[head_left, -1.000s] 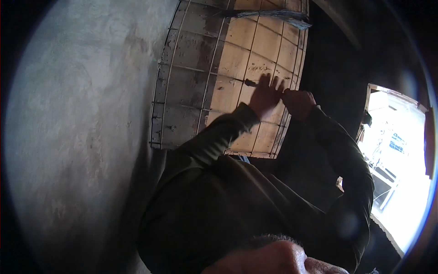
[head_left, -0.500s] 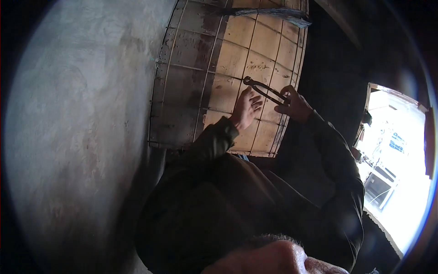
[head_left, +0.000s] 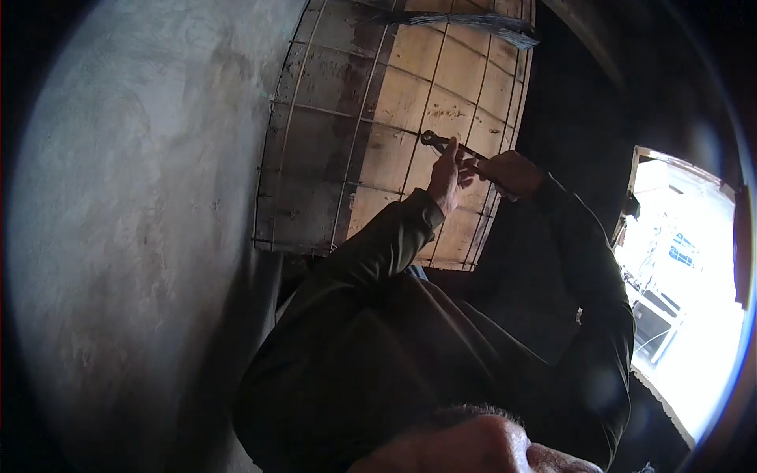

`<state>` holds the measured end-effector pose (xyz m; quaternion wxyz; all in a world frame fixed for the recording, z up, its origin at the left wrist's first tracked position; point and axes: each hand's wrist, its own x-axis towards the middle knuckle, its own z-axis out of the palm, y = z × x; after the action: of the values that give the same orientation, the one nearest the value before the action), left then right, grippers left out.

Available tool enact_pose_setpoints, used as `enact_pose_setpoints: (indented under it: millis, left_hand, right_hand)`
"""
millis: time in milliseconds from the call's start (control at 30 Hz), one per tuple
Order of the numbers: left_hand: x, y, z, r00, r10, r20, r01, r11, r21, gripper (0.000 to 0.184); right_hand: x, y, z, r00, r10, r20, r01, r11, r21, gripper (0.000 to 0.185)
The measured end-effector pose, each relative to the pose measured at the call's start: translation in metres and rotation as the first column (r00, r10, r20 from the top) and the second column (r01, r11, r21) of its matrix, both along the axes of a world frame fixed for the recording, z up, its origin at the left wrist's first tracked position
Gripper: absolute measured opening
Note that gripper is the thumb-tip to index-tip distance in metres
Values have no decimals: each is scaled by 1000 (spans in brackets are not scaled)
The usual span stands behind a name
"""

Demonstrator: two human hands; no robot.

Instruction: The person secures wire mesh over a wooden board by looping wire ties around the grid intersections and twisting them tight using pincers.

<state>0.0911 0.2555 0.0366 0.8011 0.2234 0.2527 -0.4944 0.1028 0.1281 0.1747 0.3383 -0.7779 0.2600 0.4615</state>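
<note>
A: Start close in. What's nearest?
B: Two dark sleeves (head_left: 386,244), reaching out to two hands.

A: And each grip?
B: The right hand (head_left: 511,175) is closed round the handles of the pincers (head_left: 434,140). The left hand (head_left: 445,180) is half curled beside them, thumb up near the handles; I can't tell whether it has hold of them.

A: Where's the tool's head?
B: At a rod crossing of the mesh (head_left: 360,120), over the pale part of the wooden panel (head_left: 390,158). Whether the jaws bite on anything is too small to make out.

A: Which step would you call this?
B: Working the pincers at one crossing, I'd judge. A move from there would call for a steady head and left fingers clear of the jaws.

A: Counts?
B: One pair of pincers, one mesh, one panel, one wire bundle (head_left: 477,22) lying across the mesh's far end. Its strands can't be counted.

A: Beyond that?
B: One grey wall (head_left: 150,197) on the left, one bright opening (head_left: 698,252) on the right.
</note>
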Motion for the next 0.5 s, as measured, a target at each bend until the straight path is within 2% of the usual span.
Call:
enact_pose_setpoints:
  millis: [33,100,133,167,233,300,367,467,500]
  left_hand:
    - [-1,9,8,1000,-1,1,1,1000,0,44]
    - [2,25,14,987,-143,69,136,986,96,43]
    - [4,34,9,975,-220,39,214,970,120,41]
    - [3,41,1,974,-221,45,215,969,118,41]
    - [-1,56,-8,878,-360,316,250,908,337,38]
    - [-6,58,-13,853,-359,380,213,903,374,38]
    - [-13,55,-18,851,-260,456,62,913,404,38]
    - [-16,55,-28,813,-226,537,10,927,376,39]
    - [-13,59,-22,813,-227,536,9,926,378,39]
  right_hand:
    - [3,3,3,984,177,29,-176,983,-47,43]
    - [3,6,8,977,194,94,-186,979,-81,38]
    - [1,7,10,965,211,155,-195,974,-112,34]
    - [0,6,9,964,210,160,-193,974,-116,34]
    - [-5,7,5,968,122,217,-126,992,6,27]
    - [-4,9,7,983,83,164,-86,996,14,27]
    - [-8,11,6,993,40,109,-43,999,19,27]
    - [-18,6,-2,979,111,173,-100,992,-72,25]
    - [-21,5,-6,943,202,263,-175,977,-121,24]
